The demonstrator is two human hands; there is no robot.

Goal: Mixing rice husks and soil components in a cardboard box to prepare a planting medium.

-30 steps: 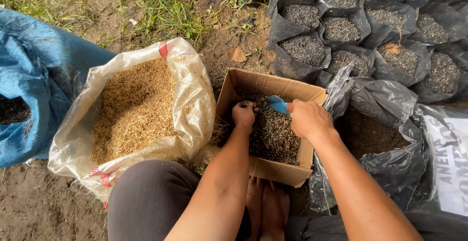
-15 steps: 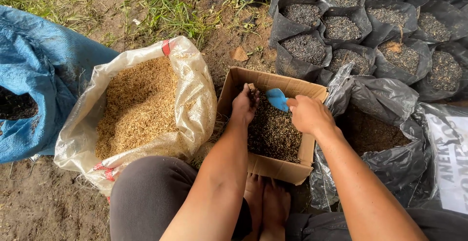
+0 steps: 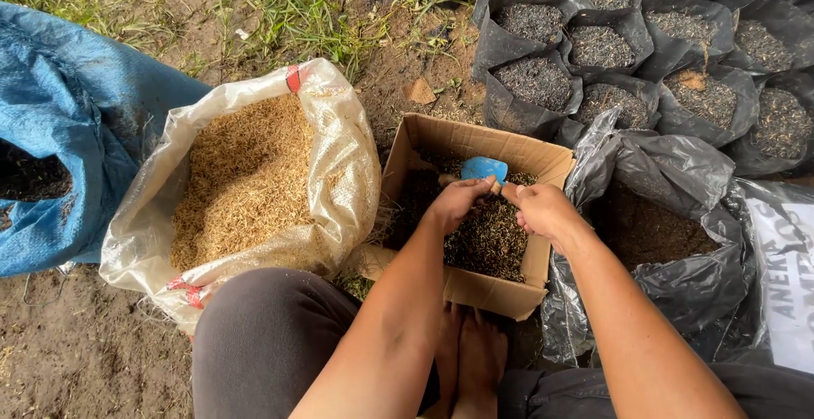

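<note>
A cardboard box (image 3: 471, 142) sits open between my knees, holding a dark soil and husk mix (image 3: 492, 237). My right hand (image 3: 543, 209) is shut on the handle of a small blue trowel (image 3: 484, 169), whose blade points up over the far side of the box. My left hand (image 3: 458, 201) is over the box too, fingertips curled onto the trowel's neck right beside the right hand. Both forearms reach in from the bottom of the head view.
A white woven sack (image 3: 343, 152) of tan rice husk stands left of the box, a blue sack (image 3: 80, 105) further left. A large black plastic bag (image 3: 678, 169) of dark soil lies right. Several filled black nursery bags (image 3: 534, 84) stand behind. My bare feet (image 3: 471, 360) are below the box.
Both hands have come together at the trowel, and the left hand now touches its neck. The blue blade has tipped up and shifted slightly left, toward the box's far wall.
</note>
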